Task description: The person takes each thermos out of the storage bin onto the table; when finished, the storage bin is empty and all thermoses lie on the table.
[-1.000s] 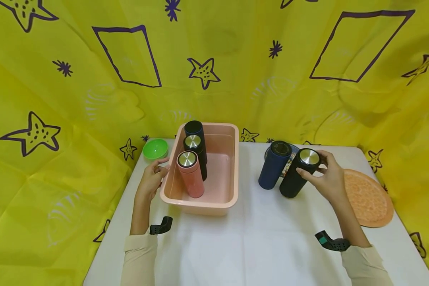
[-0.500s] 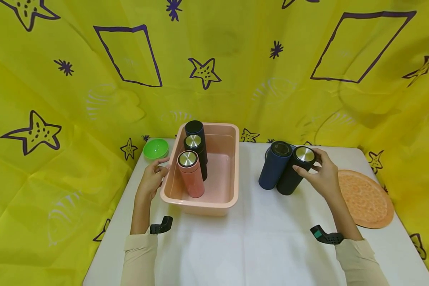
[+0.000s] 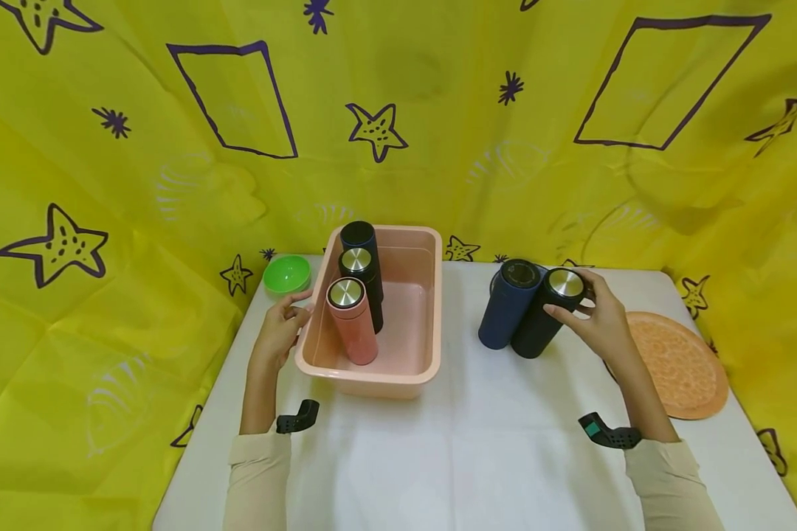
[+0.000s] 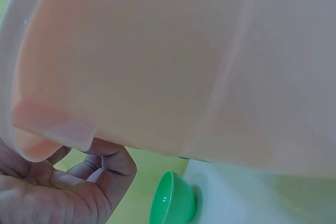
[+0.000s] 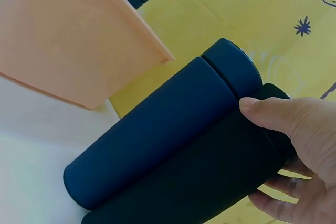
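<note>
My right hand (image 3: 601, 313) grips a black flask (image 3: 538, 328) with a silver-topped lid, thumb on one side and fingers on the other, near the lid. Right beside it stands a dark blue flask (image 3: 506, 313); in the right wrist view the black flask (image 5: 194, 166) and the blue flask (image 5: 157, 129) lie side by side, touching. My left hand (image 3: 280, 332) holds the left rim of a peach plastic tub (image 3: 435, 324), fingers curled under the rim in the left wrist view. Inside the tub stand a pink flask (image 3: 357, 332), a black flask (image 3: 370, 280) and a dark blue flask (image 3: 360, 234).
A green bowl (image 3: 287, 275) sits behind my left hand. To the right, a round orange-brown mat (image 3: 684, 365) with a pizza-like pattern lies on the white table (image 3: 452, 457). Something mostly hidden is behind the blue flask. A yellow patterned curtain (image 3: 425, 192) encloses the table.
My right hand has shifted left with the black flask, closing the gap to the blue flask and covering the patterned thing behind. The left hand and tub stay put.
</note>
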{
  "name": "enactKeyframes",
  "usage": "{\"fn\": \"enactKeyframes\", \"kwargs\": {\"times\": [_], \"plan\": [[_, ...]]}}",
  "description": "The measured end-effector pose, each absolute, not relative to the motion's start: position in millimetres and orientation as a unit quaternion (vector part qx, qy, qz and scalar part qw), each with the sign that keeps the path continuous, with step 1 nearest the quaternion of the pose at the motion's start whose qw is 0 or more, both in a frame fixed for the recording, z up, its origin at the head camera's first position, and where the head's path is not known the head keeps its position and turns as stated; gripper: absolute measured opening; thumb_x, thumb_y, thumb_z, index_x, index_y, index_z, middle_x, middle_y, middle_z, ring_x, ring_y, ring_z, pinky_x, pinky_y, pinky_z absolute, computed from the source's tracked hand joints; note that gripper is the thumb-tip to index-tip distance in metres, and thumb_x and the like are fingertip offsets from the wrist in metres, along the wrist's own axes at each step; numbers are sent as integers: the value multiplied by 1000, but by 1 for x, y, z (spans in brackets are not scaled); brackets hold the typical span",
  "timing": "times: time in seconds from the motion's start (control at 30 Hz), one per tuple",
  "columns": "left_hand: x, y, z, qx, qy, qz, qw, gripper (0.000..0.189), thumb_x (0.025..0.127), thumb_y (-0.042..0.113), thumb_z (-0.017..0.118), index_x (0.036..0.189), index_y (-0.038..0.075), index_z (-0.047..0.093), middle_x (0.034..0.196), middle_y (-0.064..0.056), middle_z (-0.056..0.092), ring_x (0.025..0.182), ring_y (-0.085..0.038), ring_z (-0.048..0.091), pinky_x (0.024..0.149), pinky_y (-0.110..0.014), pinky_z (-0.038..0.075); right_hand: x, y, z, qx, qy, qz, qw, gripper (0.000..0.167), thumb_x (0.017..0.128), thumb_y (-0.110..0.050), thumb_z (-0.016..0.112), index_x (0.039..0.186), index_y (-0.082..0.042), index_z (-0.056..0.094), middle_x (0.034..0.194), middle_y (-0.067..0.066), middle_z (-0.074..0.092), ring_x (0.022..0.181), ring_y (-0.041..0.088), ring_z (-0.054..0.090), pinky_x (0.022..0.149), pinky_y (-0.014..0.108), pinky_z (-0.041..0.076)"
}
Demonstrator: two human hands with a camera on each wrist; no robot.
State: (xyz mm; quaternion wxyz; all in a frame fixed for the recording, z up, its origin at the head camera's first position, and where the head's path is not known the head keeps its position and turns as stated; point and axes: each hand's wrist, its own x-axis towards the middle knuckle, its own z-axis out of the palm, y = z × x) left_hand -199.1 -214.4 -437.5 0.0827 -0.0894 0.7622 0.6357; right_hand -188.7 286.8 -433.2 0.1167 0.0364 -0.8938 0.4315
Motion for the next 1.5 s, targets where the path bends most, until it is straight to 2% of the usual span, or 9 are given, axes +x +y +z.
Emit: {"fn": "enactKeyframes", "kwargs": {"times": [0.37, 0.83, 1.07, 1.2, 1.4, 1.5], "plan": [[-198, -215, -438, -92, 758, 640, 84, 44, 102, 12, 49, 145, 8, 43, 94, -1, 56, 86, -9, 59, 74, -22, 56, -188, 288, -435, 46, -889, 441, 114, 83, 82, -17, 79, 149, -5, 32, 137, 23, 48, 117, 44, 53, 78, -1, 38], [-198, -215, -436, -92, 758, 640, 89, 45, 102, 13, 48, 146, 8, 42, 96, -2, 56, 89, -10, 58, 75, -23, 55, -188, 288, -435, 41, -888, 446, 102, 85, 83, -20, 79, 151, -8, 29, 140, 22, 47, 121, 43, 51, 80, 3, 40], [-200, -214, -435, -96, 760, 636, 93, 45, 102, 14, 49, 147, 10, 42, 99, -3, 56, 92, -12, 58, 78, -24, 55, -187, 289, -434, 34, -890, 444, 96, 86, 83, -21, 79, 152, -11, 29, 141, 20, 47, 123, 41, 50, 83, 12, 45], [-201, -214, -435, -95, 762, 634, 91, 45, 102, 14, 48, 147, 10, 42, 101, -4, 56, 94, -13, 57, 78, -24, 55, -187, 289, -433, 32, -891, 441, 100, 85, 83, -21, 79, 151, -10, 30, 140, 18, 47, 121, 35, 50, 82, 8, 42], [-201, -216, -438, -87, 763, 635, 87, 45, 102, 14, 49, 146, 9, 42, 102, -5, 57, 94, -13, 58, 80, -25, 55, -186, 290, -432, 33, -897, 428, 108, 83, 83, -21, 79, 150, -10, 32, 139, 15, 49, 114, 11, 48, 82, 11, 45], [-201, -217, -440, -87, 761, 637, 87, 44, 102, 14, 49, 146, 9, 43, 101, -4, 58, 94, -12, 59, 81, -26, 55, -185, 289, -432, 36, -894, 433, 108, 83, 83, -20, 79, 150, -11, 32, 140, 16, 49, 114, 11, 48, 83, 12, 45]]}}
